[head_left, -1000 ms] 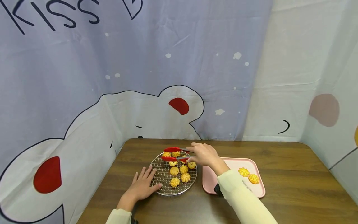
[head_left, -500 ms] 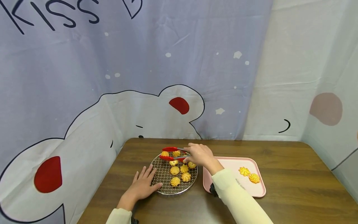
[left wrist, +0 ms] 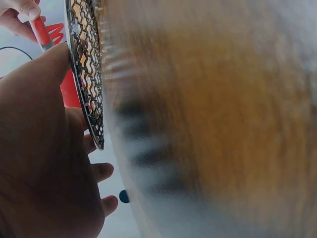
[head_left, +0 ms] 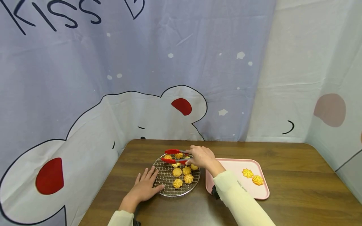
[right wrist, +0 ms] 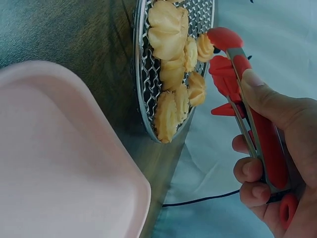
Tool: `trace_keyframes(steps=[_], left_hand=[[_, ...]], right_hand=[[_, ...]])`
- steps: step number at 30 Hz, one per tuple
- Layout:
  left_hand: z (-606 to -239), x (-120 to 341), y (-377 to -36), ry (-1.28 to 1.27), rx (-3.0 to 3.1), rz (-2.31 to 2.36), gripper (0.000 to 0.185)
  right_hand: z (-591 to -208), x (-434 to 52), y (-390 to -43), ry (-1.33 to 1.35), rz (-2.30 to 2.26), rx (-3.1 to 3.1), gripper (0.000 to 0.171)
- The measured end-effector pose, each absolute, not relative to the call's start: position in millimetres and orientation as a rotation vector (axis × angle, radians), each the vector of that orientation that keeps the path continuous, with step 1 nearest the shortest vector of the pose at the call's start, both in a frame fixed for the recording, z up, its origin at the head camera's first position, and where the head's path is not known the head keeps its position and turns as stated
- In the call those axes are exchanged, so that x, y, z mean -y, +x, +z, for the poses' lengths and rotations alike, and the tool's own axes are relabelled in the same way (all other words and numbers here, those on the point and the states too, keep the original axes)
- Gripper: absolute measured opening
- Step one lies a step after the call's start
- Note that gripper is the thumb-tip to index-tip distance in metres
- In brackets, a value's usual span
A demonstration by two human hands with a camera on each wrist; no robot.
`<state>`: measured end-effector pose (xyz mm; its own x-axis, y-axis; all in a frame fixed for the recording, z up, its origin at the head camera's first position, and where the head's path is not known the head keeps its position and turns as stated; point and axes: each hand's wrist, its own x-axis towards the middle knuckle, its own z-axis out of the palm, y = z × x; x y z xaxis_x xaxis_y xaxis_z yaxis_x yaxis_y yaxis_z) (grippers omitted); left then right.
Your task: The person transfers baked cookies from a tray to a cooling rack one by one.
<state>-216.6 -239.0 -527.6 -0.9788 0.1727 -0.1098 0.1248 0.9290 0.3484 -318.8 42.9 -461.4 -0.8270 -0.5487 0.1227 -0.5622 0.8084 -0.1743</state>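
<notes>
My right hand [head_left: 202, 156] grips red-and-metal tongs [right wrist: 265, 134] by the handles. Their red tips are spread apart over the far left of a round wire cooling rack [head_left: 164, 184]. From the head view, a piped cookie [head_left: 168, 157] appears between the tips; I cannot tell whether they touch it. Several more swirled golden cookies [head_left: 177, 183] lie on the rack, some partly hidden behind the tongs and hand. My left hand [head_left: 143, 186] lies with straight, spread fingers on the rack's left rim, and its thumb is at the near edge.
To the right of the rack, a pink tray [head_left: 226, 163] bears two cookies [head_left: 252, 176] near its right side. Part of it is under my right forearm. The wooden table [head_left: 305, 182] ends at a printed curtain [head_left: 226, 78] behind.
My right hand and the tongs have shifted slightly left over the rack, the tips staying apart. My left hand keeps its place on the rim.
</notes>
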Motion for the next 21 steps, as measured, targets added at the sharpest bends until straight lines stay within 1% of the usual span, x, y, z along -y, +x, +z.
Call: trace_keyframes(steps=[11,21], left_hand=[[-528,238,-218,0.234,-2.955,0.522,0.083],[-529,239,-217,0.226,-2.952,0.524,0.083]], right_hand=[[-451,-57,-311,0.888,0.321,2.919,0.058],[-443,-85,-294,0.898,0.374,2.868,0.061]])
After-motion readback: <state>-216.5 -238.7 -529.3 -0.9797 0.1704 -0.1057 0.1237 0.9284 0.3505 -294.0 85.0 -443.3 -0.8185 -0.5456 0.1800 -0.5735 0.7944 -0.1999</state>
